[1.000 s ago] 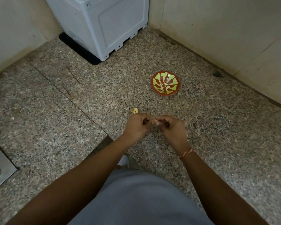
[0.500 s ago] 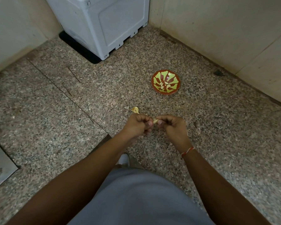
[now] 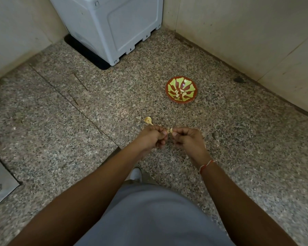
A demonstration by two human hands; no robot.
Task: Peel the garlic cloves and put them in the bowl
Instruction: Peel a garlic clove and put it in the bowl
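A small pale garlic clove [image 3: 170, 130] is pinched between the fingertips of both my hands above the speckled floor. My left hand [image 3: 152, 138] has its fingers curled and holds the clove's left end. My right hand [image 3: 188, 139], with a red thread at the wrist, pinches the right end. A red bowl with a green pattern [image 3: 192, 96] stands on the floor beyond my hands and holds a few peeled cloves [image 3: 180, 93]. A piece of garlic with its stalk [image 3: 148, 120] lies on the floor just behind my left hand.
A white appliance [image 3: 114, 23] stands in the far corner on a black mat. Tiled walls close off the back and right. A metal floor drain [image 3: 0, 181] sits at the left edge. My grey-clad knee [image 3: 149, 219] and a shoe [image 3: 135, 174] fill the foreground.
My two hands have drawn slightly apart, so the clove shows more between the fingertips. The view has shifted a little; the bowl and floor garlic have stayed put.
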